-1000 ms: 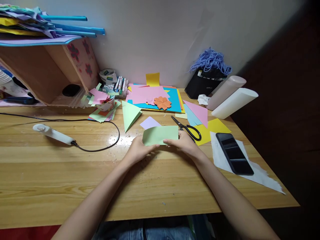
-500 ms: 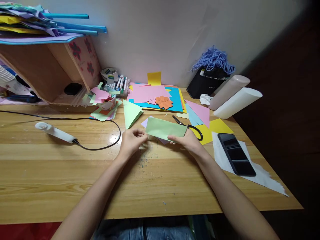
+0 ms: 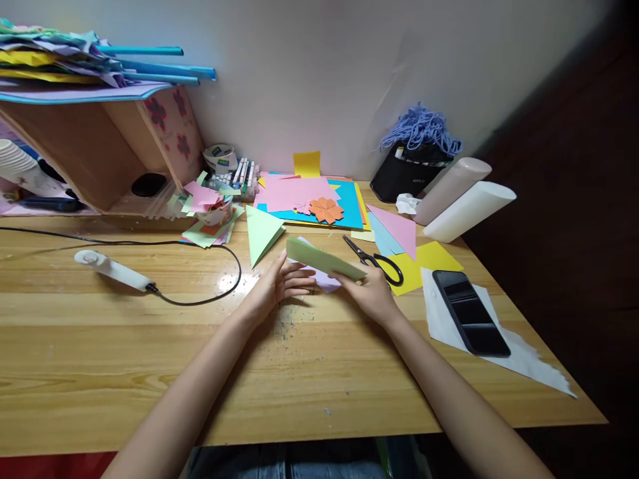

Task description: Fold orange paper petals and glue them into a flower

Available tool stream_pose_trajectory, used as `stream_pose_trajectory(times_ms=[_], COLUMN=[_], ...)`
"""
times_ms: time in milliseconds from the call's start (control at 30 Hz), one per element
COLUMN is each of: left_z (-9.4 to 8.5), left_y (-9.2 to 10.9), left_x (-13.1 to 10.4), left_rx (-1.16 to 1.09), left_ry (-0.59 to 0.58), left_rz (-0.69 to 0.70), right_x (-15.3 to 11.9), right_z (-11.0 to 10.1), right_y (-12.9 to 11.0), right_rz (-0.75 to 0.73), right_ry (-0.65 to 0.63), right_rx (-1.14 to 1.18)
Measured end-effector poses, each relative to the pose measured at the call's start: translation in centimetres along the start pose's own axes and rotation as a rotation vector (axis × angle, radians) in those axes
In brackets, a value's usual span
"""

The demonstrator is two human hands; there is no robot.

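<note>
A folded strip of light green paper (image 3: 319, 258) is held tilted above the table, its right end gripped between the thumb and fingers of my right hand (image 3: 372, 291). My left hand (image 3: 285, 283) is open at the strip's left end, fingers stretched out below it and thumb by its edge; whether the thumb touches it I cannot tell. Beneath the strip lies a piece of lilac paper (image 3: 327, 281), partly hidden. Black-handled scissors (image 3: 372, 257) rest just beyond my right hand. Behind my left hand stands a folded light green paper triangle (image 3: 262, 233).
An orange paper flower (image 3: 326, 210) lies on stacked coloured sheets at the back. To the right, a phone (image 3: 470, 311) rests on white paper. A white corded tool (image 3: 112, 269) lies left, with its black cable (image 3: 224, 299) curving towards my left hand.
The green strip has tipped, showing a narrower face. My left hand has gone from a pinch to outstretched fingers. My right hand keeps its grip. The view has shifted slightly.
</note>
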State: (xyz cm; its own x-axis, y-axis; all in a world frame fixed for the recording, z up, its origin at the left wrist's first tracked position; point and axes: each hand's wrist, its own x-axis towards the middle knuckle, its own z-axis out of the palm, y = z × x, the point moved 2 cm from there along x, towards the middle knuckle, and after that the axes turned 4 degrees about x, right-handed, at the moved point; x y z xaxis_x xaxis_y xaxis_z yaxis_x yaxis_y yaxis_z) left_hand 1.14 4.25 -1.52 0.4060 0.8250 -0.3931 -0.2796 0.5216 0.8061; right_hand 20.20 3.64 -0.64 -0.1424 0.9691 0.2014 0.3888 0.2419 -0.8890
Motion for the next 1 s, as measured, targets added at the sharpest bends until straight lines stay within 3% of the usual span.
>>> stream_pose_trajectory(times_ms=[133, 333, 433, 533, 700, 800, 1000], left_z=[0.4, -0.6, -1.4, -2.2, -2.2, -1.6, 0.9], left_y=[0.2, -0.2, -0.5, -0.4, 0.0, -0.1, -0.7], left_x=[-0.3, 0.2, 0.5, 0.5, 0.2, 0.2, -0.5], left_rx=[-0.068, 0.006, 0.151, 0.250, 0.283, 0.322, 0.551], left_ry=[-0.063, 0.076, 0.220, 0.367, 0.398, 0.369, 0.199], left_rz=[0.026, 0.136, 0.228, 0.296, 0.292, 0.292, 0.433], right_x=[-0.3, -0.4, -0.4, -0.3, -0.3, -0.4, -0.6], right_z=[0.6, 0.6, 0.4, 0.2, 1.2, 1.9, 1.8], right_y=[-1.0, -1.4, -1.2, -0.6, 0.3, 0.2, -0.4], right_rz=[-0.254, -0.319, -0.202, 0.024, 0.357, 0.366, 0.226], right_ry=[-0.237, -0.328, -0.313, -0.299, -0.425, -0.430, -0.179], right_rx=[-0.042, -0.099, -0.069, 0.046, 0.387, 0.401, 0.232])
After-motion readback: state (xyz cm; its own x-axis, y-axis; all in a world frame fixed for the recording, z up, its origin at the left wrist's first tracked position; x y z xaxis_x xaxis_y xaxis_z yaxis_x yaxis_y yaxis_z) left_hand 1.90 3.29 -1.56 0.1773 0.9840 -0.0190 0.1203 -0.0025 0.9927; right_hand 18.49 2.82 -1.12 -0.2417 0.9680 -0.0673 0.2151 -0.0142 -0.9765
